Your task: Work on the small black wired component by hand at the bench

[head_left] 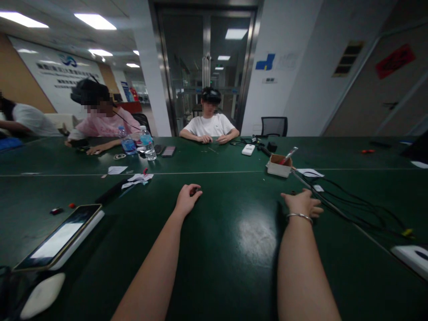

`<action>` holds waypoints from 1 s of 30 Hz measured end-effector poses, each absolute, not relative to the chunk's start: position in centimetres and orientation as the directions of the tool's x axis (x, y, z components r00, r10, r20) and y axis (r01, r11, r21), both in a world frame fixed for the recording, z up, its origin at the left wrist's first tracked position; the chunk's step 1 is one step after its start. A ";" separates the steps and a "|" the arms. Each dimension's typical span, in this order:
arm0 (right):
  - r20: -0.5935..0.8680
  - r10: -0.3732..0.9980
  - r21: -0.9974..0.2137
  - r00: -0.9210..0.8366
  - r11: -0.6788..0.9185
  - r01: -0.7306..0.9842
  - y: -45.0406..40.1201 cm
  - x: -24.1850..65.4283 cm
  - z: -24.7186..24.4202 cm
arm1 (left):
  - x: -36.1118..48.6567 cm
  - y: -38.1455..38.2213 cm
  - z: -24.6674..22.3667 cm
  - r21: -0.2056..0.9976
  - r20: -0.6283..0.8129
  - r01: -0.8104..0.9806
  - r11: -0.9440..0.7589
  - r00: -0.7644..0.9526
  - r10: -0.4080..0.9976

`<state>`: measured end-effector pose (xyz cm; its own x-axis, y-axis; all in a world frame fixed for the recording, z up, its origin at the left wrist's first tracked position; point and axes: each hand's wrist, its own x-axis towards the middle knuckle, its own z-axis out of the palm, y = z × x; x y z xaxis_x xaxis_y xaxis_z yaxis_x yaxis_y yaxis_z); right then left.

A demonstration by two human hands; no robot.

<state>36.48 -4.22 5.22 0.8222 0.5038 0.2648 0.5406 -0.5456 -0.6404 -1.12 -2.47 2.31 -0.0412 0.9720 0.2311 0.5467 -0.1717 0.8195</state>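
My left hand (189, 199) rests on the green table (227, 267) near the middle, its fingers curled round a small dark object (194, 191) that is mostly hidden. To the right, my right hand (302, 203) is held over the table with its fingers spread, a silvery bracelet on the wrist. A small dark thing (293, 193) shows just beyond its fingers; I cannot make out what it is. Behind my right hand stands a small open box (279, 167) with a clear and red item sticking out.
A phone (63, 238) on a white block and a white mouse (43, 294) lie at left. Black cables (354, 200) run along the right. Two water bottles (147, 142) stand farther back. Across the table sits a person (210, 125) in a white shirt.
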 end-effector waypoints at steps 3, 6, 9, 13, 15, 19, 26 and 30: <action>0.403 0.381 -0.709 0.832 -0.444 0.547 -3.7 34.0 7.9 | -0.1 -2.8 2.6 0.824 0.272 0.521 -0.221 -0.023 0.962; 0.565 0.504 -0.682 0.653 -0.160 0.713 -2.3 29.8 10.1 | 1.2 -2.9 2.5 0.844 0.276 0.456 -0.284 0.086 0.957; 0.442 0.845 -0.722 0.301 0.136 0.678 -0.9 24.6 9.7 | 2.2 -2.5 2.0 0.901 0.258 0.330 -0.283 0.119 0.959; -0.158 0.953 -0.925 -0.260 -0.051 0.377 -0.5 18.4 6.0 | 2.5 -1.8 1.3 0.946 0.281 0.171 -0.277 0.002 0.960; -0.181 0.909 -0.971 -0.376 -0.106 0.213 -0.6 16.4 4.4 | 2.2 -1.6 1.0 0.942 0.318 0.127 -0.311 -0.036 0.947; -0.037 0.906 -0.993 -0.422 -0.083 -0.089 -0.6 15.0 2.7 | 1.6 -1.3 0.6 0.954 0.298 0.027 -0.297 -0.105 0.949; 0.034 0.966 -0.992 -0.258 0.001 -0.126 0.1 16.2 1.2 | 1.5 -1.0 -0.1 0.970 0.222 -0.088 -0.227 -0.063 0.973; 0.052 0.971 -0.989 -0.234 0.018 -0.144 0.1 16.8 1.1 | 1.0 -1.3 -0.2 0.958 0.258 0.136 -0.254 -0.015 0.966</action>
<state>16.85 0.12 1.12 -0.2339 0.9709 0.0516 -0.1436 0.0180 -0.9895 1.03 -1.26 -0.17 -0.0148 0.9661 0.2579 0.1362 -0.2536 0.9577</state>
